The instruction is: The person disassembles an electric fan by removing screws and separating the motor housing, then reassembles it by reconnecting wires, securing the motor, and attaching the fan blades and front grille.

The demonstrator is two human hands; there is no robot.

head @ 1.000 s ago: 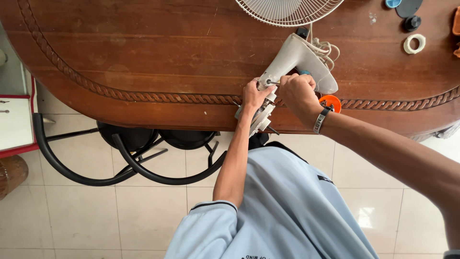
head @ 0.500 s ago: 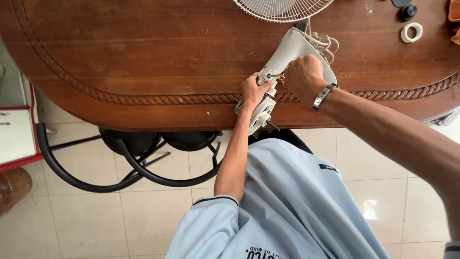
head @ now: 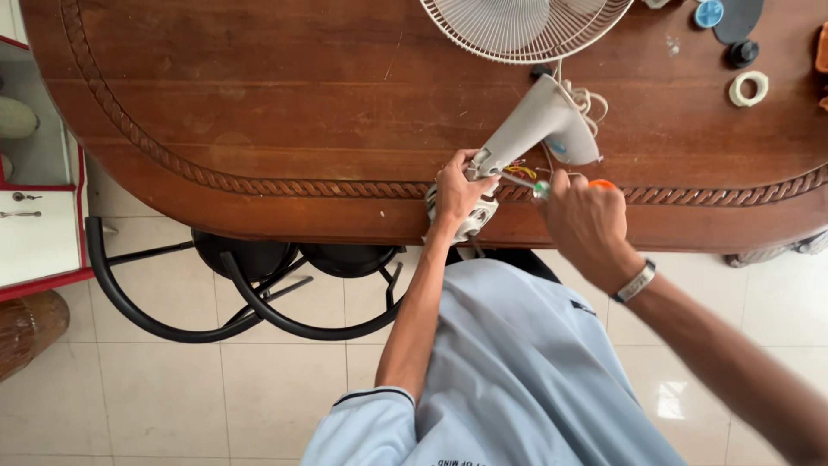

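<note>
At table edge, left hand (head: 455, 192) gripping white fan housing (head: 536, 125), right hand (head: 585, 217) pinching screwdriver (head: 526, 182).

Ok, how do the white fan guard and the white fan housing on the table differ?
The fan guard is a round wire grille, see-through, lying flat at the table's far side, untouched. The fan housing is a solid, tapered plastic shell lying at a slant near the front edge, with coloured wires showing at its open end; the left hand steadies it there. Both are off-white.
</note>
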